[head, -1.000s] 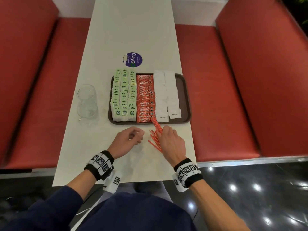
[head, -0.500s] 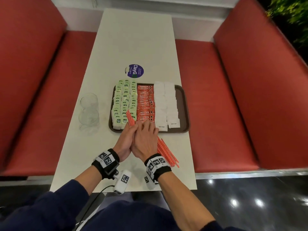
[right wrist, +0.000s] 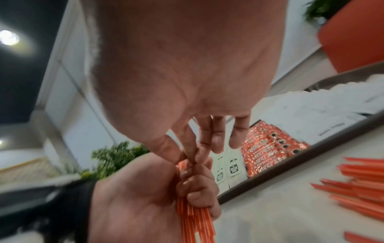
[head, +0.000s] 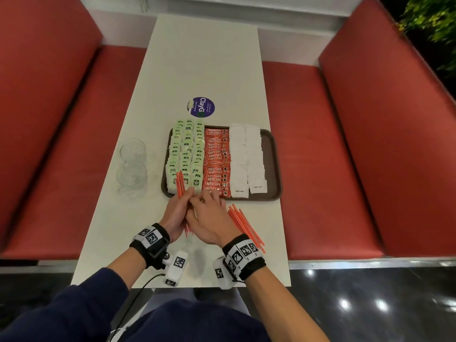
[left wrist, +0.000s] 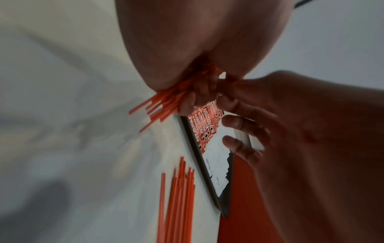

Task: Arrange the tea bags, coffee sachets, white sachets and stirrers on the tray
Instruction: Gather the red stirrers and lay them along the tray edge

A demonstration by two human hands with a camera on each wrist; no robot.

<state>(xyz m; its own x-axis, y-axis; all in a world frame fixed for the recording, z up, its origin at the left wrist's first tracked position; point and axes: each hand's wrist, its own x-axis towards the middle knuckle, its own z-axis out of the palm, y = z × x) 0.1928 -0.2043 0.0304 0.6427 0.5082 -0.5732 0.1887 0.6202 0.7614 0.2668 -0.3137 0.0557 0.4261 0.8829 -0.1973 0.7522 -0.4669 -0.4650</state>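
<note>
A brown tray [head: 274, 166] holds green tea bags [head: 185, 156] on its left, orange coffee sachets [head: 217, 164] in the middle and white sachets [head: 248, 159] on the right. My left hand [head: 176, 213] grips a bundle of orange stirrers [head: 180, 185] just in front of the tray's near edge, their tips over the tea bags. My right hand [head: 212, 215] lies against it; its thumb and forefinger pinch the stirrers [right wrist: 193, 218] at the left fingers, the other fingers straight. More loose stirrers [head: 246, 227] lie on the table to the right.
A clear glass [head: 133, 166] stands left of the tray. A round purple sticker [head: 202, 107] is on the white table [head: 197, 58] behind the tray. Red bench seats [head: 320, 144] flank the table on both sides. The table's near edge is at my wrists.
A second ago my right hand lay on the loose stirrers and my left hand held nothing. A bundle now stands in my left hand, and my right hand has moved left onto it.
</note>
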